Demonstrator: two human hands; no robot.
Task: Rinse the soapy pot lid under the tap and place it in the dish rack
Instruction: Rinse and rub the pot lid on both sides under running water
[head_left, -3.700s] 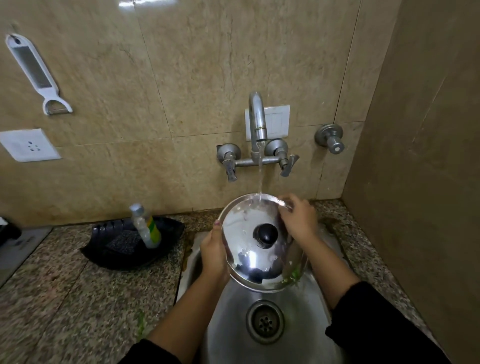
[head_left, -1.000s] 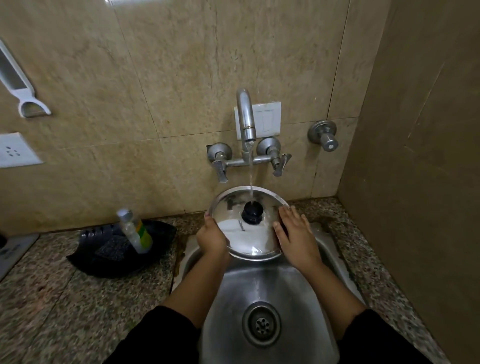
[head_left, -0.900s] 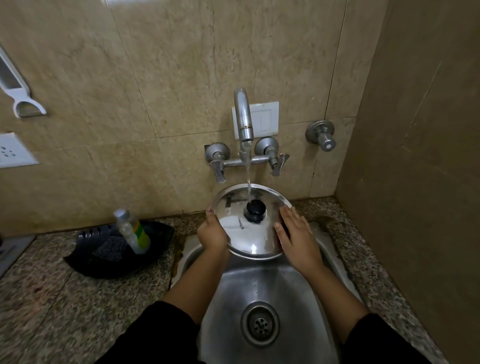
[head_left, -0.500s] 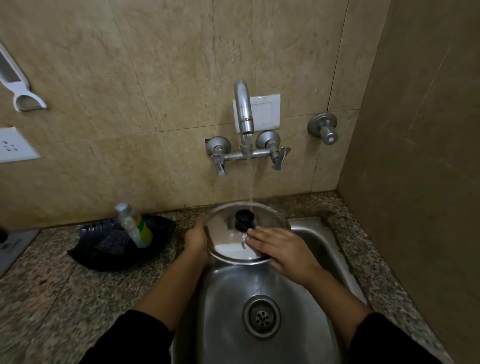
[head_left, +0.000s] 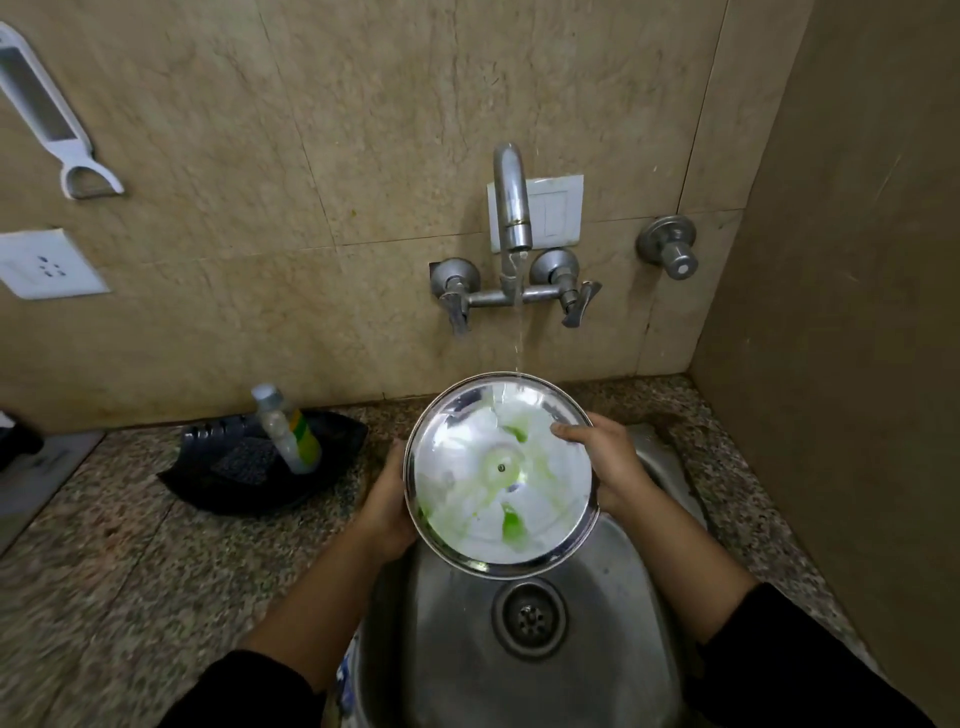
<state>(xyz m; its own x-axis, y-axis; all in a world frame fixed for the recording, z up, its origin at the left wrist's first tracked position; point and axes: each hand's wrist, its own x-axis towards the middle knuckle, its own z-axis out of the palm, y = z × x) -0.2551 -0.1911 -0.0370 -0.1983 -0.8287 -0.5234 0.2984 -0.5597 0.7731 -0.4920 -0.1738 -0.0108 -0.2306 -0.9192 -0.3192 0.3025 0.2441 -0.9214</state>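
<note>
The steel pot lid (head_left: 498, 475) is held over the sink (head_left: 524, 665) with its inner side facing up at me, smeared with white foam and green soap. My left hand (head_left: 387, 512) grips its left rim from behind. My right hand (head_left: 610, 462) holds the right rim, fingers curled over the edge. A thin stream from the tap (head_left: 511, 208) falls onto the lid's far rim. The knob is hidden underneath. No dish rack is in view.
A black tray (head_left: 260, 467) with a soap bottle (head_left: 288, 431) and a scrubber sits on the granite counter left of the sink. The drain (head_left: 530, 618) lies below the lid. Tiled wall behind, a side wall (head_left: 841, 312) at right, a white peeler (head_left: 57, 119) hanging top left.
The lid has been flipped: its knob side faced up before, and now the soapy underside faces up. My right hand moved from the lid's top to its right rim.
</note>
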